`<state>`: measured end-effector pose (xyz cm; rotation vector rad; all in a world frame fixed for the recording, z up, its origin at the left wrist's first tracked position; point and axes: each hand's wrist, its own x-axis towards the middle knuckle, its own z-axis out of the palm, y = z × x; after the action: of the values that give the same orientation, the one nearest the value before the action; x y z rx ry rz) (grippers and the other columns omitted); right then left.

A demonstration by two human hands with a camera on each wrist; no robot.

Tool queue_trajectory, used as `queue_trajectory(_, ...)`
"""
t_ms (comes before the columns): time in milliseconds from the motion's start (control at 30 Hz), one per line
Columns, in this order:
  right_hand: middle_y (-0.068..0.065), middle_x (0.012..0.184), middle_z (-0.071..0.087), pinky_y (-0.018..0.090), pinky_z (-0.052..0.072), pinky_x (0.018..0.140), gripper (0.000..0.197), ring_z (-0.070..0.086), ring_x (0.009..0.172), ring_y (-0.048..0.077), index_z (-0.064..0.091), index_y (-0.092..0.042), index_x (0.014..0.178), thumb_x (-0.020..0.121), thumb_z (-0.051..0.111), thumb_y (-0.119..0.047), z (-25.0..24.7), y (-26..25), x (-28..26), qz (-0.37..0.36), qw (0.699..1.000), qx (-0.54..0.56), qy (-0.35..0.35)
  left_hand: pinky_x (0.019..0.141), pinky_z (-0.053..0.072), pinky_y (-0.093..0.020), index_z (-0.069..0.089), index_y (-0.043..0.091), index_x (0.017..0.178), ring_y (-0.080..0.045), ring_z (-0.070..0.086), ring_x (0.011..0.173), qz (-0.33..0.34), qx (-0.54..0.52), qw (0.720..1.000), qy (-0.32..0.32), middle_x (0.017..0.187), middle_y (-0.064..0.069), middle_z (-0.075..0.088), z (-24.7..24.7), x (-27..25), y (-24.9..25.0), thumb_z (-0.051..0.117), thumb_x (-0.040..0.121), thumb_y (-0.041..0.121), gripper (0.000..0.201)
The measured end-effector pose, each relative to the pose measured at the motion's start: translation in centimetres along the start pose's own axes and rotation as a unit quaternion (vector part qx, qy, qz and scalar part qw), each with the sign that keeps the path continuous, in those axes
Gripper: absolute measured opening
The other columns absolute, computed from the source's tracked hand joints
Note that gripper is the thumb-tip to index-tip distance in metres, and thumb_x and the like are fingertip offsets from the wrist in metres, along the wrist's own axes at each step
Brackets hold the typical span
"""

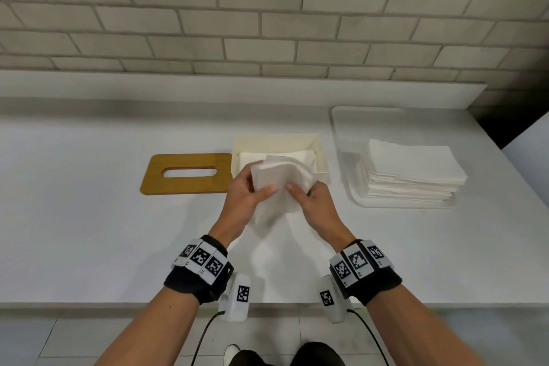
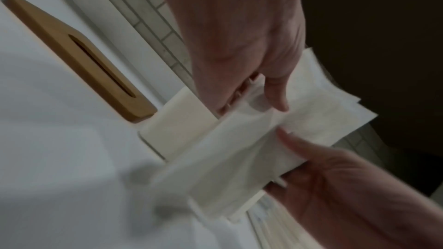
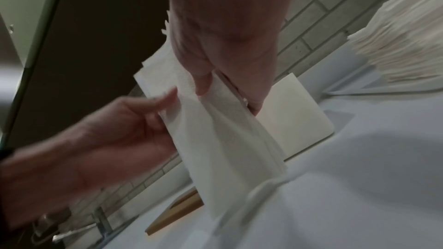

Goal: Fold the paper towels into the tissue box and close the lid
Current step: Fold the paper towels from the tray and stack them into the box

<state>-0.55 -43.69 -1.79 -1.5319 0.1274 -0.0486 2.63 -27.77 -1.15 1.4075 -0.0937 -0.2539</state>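
Pinching a soft, light paper towel (image 1: 276,184) between my left hand (image 1: 246,196) and right hand (image 1: 315,202), just before the open tissue box (image 1: 322,157); it looks limp, best gripped at folded edges.

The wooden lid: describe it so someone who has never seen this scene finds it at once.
On the white counter below the brick wall, find the open cream tissue box. The wooden lid lies flat just left of it. It is the only brown item, with a long oval slot.
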Motion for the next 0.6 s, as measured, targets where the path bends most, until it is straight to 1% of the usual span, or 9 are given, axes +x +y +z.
queue_trajectory(67,0.007,0.107,0.072,0.030,0.058,0.082,0.021,0.069,0.099,0.020,0.064,-0.012,0.115,0.095,0.060,-0.013,-0.1,-0.1,0.2,-0.002,1.000,0.015,0.003,0.091,0.055,-0.037,0.062,0.013,0.118,-0.023,0.067,0.105,-0.023,0.018,1.000,-0.007,0.112,-0.008,0.071,-0.4,-0.1,-0.8,0.067,0.087,0.002,0.034)
queue_trajectory(133,0.009,0.112,0.071,0.034,0.058,0.087,0.029,0.068,0.105,0.023,0.062,-0.011,0.120,0.091,0.065,-0.012,-0.1,0.0,0.3,-0.004,1.000,0.021,-0.013,0.092,0.055,-0.041,0.066,0.010,0.115,-0.029,0.067,0.107,-0.030,0.022,0.999,0.011,0.113,-0.011,0.072,-0.7,-0.3,-1.7,0.063,0.090,0.006,0.025)
queue_trajectory(233,0.009,0.116,0.070,0.038,0.056,0.091,0.033,0.066,0.109,0.025,0.062,-0.011,0.122,0.089,0.067,-0.011,-0.3,0.4,0.3,0.001,1.000,0.011,-0.029,0.089,0.055,-0.039,0.067,0.010,0.110,-0.027,0.069,0.103,-0.031,-0.007,0.998,0.045,0.110,-0.010,0.073,-0.8,-0.4,-2.1,0.063,0.091,0.009,0.019)
queue_trajectory(367,0.006,0.113,0.072,0.034,0.055,0.092,0.027,0.068,0.106,0.021,0.064,-0.006,0.121,0.095,0.058,-0.013,-0.1,0.5,0.3,0.011,0.999,0.020,-0.049,0.086,0.056,-0.035,0.065,0.006,0.114,-0.025,0.069,0.101,-0.023,-0.010,0.999,0.039,0.110,-0.011,0.073,-0.9,-0.4,-2.0,0.063,0.090,0.006,0.024)
queue_trajectory(433,0.006,0.110,0.071,0.032,0.054,0.091,0.025,0.068,0.104,0.019,0.066,-0.008,0.118,0.096,0.057,-0.013,0.0,0.5,0.3,0.001,0.999,0.014,-0.051,0.085,0.055,-0.034,0.065,0.006,0.114,-0.023,0.069,0.100,-0.019,-0.011,0.999,0.041,0.109,-0.012,0.072,-0.9,-0.3,-2.0,0.063,0.091,0.005,0.023)
queue_trajectory(533,0.007,0.112,0.073,0.033,0.056,0.088,0.025,0.069,0.104,0.021,0.066,-0.011,0.118,0.094,0.060,-0.016,0.2,0.6,0.4,0.012,0.998,0.009,-0.061,0.089,0.055,-0.036,0.063,0.003,0.119,-0.026,0.068,0.105,-0.013,-0.003,1.000,0.021,0.113,-0.013,0.072,-0.8,-0.2,-2.1,0.065,0.089,0.004,0.030)
queue_trajectory(600,0.006,0.112,0.073,0.030,0.056,0.086,0.028,0.070,0.104,0.019,0.065,-0.010,0.120,0.093,0.063,-0.015,0.3,0.8,0.4,0.019,0.998,0.012,-0.064,0.091,0.055,-0.037,0.061,0.002,0.122,-0.027,0.068,0.107,-0.019,0.001,1.000,0.006,0.115,-0.013,0.071,-0.6,-0.2,-2.2,0.068,0.086,0.003,0.036)
